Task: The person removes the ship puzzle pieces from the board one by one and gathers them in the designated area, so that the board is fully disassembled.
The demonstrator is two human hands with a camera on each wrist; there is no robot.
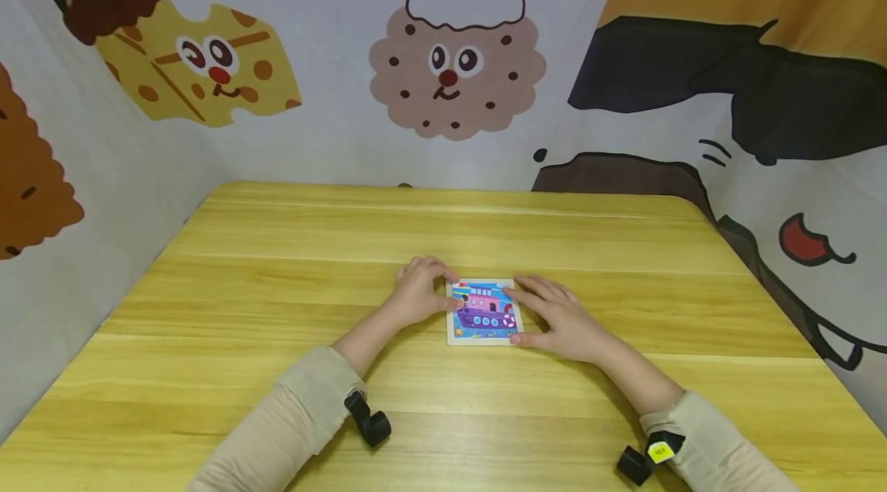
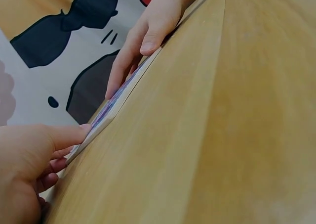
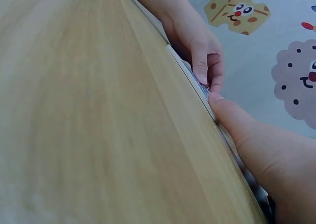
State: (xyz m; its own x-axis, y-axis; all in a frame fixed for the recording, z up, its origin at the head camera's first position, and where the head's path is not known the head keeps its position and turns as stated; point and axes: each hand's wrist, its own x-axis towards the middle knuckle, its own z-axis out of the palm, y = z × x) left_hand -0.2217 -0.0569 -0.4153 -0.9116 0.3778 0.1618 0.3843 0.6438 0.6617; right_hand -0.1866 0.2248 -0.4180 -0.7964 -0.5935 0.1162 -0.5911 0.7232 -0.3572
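Lying flat on the desk, the puzzle looks light and stiff, best taken by its edges; the right grip touches its right side, fingers extended; whether the left grip pinches its left side is unclear.

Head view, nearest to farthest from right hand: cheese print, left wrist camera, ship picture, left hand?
1. Ship picture: directly left
2. Left hand: picture's left edge
3. Left wrist camera: lower left
4. Cheese print: upper left, background
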